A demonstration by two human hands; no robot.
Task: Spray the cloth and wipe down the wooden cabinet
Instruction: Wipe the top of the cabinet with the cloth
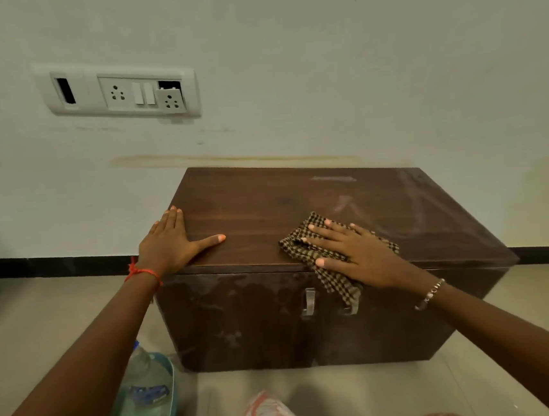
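Dusty streaks sit on the wooden cabinet (pixel 300 212) toward 2 o'clock, so wiping looks about half done. Right hand (pixel 354 253) presses the cloth (pixel 331 276) flat, fingers spread; left hand (pixel 172 241) braces at 9 o'clock, fingers together, thumb out.

A white switch panel (pixel 116 90) was mounted on the wall (pixel 318 52); below it, a black skirting strip (pixel 54 264) met the tiled floor (pixel 43 324).

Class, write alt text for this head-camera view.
A person's right hand presses a checked cloth flat on a dark wooden cabinet, while the left hand rests flat on its top left edge. A wall socket panel sits above.
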